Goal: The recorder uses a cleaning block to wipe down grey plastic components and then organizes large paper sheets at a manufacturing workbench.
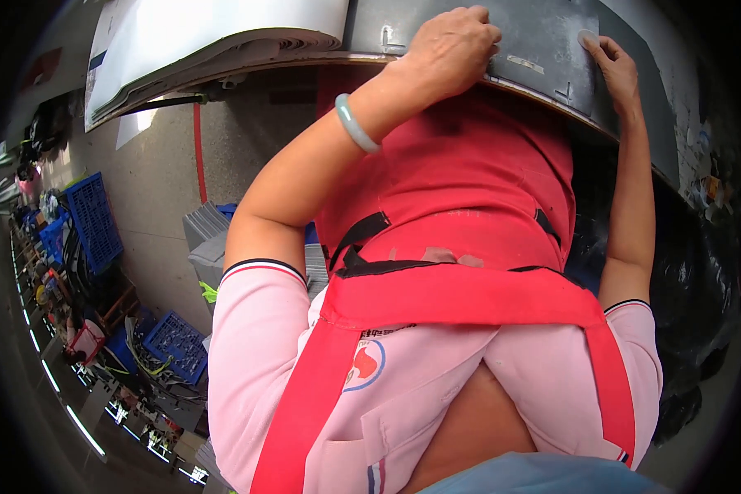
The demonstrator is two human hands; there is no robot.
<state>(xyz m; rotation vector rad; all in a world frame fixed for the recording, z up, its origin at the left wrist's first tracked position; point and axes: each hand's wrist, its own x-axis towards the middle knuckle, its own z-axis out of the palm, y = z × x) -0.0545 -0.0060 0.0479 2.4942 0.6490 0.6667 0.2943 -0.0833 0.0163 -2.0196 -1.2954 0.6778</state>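
A dark grey sheet [543, 41] lies flat on the counter [337, 58], and both hands work on it. The left hand [453, 45] sits on the sheet's near edge, knuckles up and fingers [477, 25] curled down over the rim, closed on it, probably to keep the sheet from sliding. The right hand [613, 70] rests further along the same sheet toward its right end, with the thumb [589, 39] pressed flat on the surface; whether the other fingers of that hand grip the edge or only lie against it I cannot tell, since they are tucked behind the rim. A pale green bangle [356, 123] rides on the left wrist, just below the sheet.

Left of the sheet on the same counter lies a stack of white sheets [222, 37] with its edges fanned (the top one curls a little). Below the sheet, a red apron [469, 214] over a pink shirt [403, 387] fills the middle of the view. Well to the left of the sheet, down on the concrete floor [160, 181], stand blue crates [95, 218] among clutter too small to make out.
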